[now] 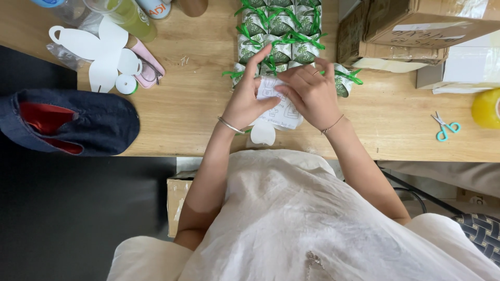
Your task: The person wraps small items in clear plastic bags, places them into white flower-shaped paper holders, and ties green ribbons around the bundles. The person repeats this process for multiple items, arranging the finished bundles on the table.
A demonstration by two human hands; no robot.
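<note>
— While both hands sit together over the bench (198,119), what do they pinch?
— A white paper cutout (278,112): left hand (244,104) grips its left edge, forefinger raised; right hand (311,93) presses on top.
— And beyond the fingers?
— Rows of small boxes with green ribbons (281,31), touching the cutout's far edge.

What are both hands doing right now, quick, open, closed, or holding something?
Left hand: closed on the white paper cut-out, index finger raised.
Right hand: closed on the same white paper cut-out, pressing its top edge.
</note>
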